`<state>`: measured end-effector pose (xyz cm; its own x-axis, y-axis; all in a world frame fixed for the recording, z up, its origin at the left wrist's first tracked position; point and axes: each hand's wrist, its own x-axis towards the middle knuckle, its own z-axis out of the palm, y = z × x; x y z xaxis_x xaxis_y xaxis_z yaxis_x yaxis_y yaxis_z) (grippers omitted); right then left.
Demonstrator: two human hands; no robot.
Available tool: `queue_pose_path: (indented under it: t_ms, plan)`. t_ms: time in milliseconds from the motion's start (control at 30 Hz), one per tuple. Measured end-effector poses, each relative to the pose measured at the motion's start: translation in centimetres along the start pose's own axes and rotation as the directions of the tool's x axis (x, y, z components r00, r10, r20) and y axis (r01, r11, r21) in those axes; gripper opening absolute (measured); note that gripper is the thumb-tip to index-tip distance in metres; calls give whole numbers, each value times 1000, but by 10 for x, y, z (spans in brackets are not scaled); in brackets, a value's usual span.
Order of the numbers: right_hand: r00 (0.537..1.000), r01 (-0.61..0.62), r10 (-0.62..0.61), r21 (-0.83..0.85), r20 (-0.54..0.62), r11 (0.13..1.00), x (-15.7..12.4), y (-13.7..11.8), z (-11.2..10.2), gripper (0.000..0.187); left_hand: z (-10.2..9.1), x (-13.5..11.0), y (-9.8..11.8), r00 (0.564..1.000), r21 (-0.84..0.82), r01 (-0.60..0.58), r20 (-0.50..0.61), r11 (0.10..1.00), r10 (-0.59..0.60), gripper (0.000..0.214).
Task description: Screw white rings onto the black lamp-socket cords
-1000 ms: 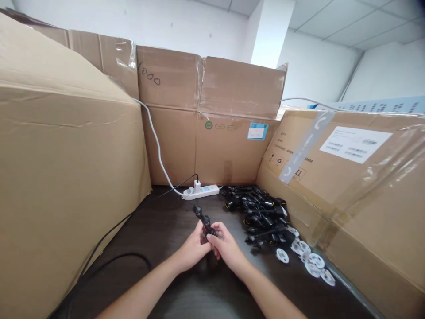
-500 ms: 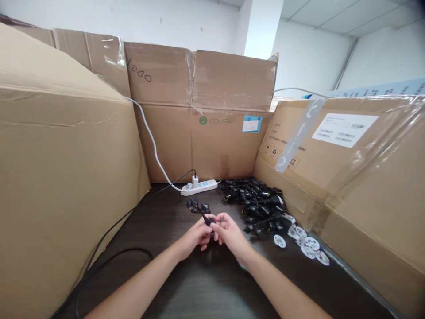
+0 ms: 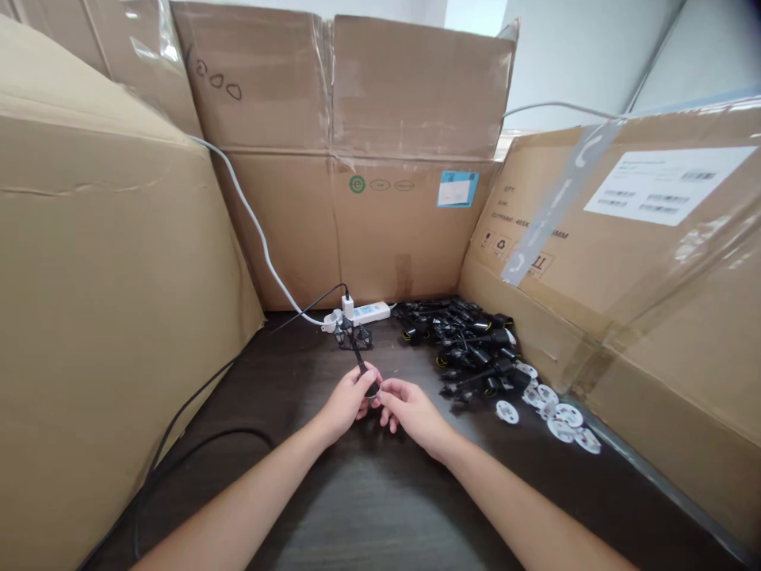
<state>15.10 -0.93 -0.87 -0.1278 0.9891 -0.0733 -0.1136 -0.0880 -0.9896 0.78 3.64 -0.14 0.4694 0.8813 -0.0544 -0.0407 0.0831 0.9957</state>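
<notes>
A black miniature lamp post (image 3: 358, 355) with several lantern-like heads and a wider round base is held over the table, its heads pointing away from me. My left hand (image 3: 348, 403) is closed around it near the base. At the right edge of the base, my right hand (image 3: 410, 408) pinches with thumb and forefinger, the other fingers curled below. A thin pale rim shows at the base's end; the fingers partly hide it. To the right lies a heap of similar black lamp posts (image 3: 476, 349), and beside it several white round discs (image 3: 560, 420) with small parts on them.
A white power strip (image 3: 372, 312) with a plugged-in adapter (image 3: 348, 305) stands at the back. Large cardboard boxes wall in the left (image 3: 119, 317), back (image 3: 392, 238) and right (image 3: 654, 301). A black cable (image 3: 196, 394) runs along the dark table's (image 3: 357, 507) left side.
The lamp post has swung more upright in view, its heads now nearer the power strip and its base visible. My right fingers have shifted to the base's edge. The camera has tilted down.
</notes>
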Motion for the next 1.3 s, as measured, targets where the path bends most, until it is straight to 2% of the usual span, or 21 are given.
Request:
queue_pose_path:
  t_ms: [133, 267, 400, 633, 867, 967, 1133, 1300]
  plan:
    - [999, -36, 39, 102, -30, 994, -5, -2, 4, 29, 1, -2, 0, 1000, -17, 0, -1, 1000, 0, 45]
    - [995, -95, 92, 173, 25, 980, -8, -4, 6, 31, -1, -2, 0, 999, -10, -2, 42, 1000, 2, 40]
    - [993, -99, 90, 136, 70, 986, -9, -2, 8, 33, -4, -2, -3, 996, -18, 51, 71, 999, -50, 31]
    - [999, -41, 41, 31, -5, 999, -6, 0, 9, 31, -5, -2, -2, 986, -71, 36, 166, 997, -24, 30]
    - [999, -40, 40, 41, 8, 998, -12, -6, 12, 35, 1, -7, 5, 998, -97, 60, 2, 993, -60, 23]
    - [999, -49, 48, 77, 14, 996, -13, -8, 12, 37, 0, -8, 5, 996, -125, 85, 8, 989, -84, 22]
    - [999, -26, 28, 86, -19, 996, -13, -9, 12, 36, -2, -8, 5, 990, -234, 131, 90, 963, -112, 25]
    - [998, 36, -37, -20, -54, 999, -13, -5, 12, 37, 0, -6, 1, 995, -220, 95, 51, 971, -85, 27]
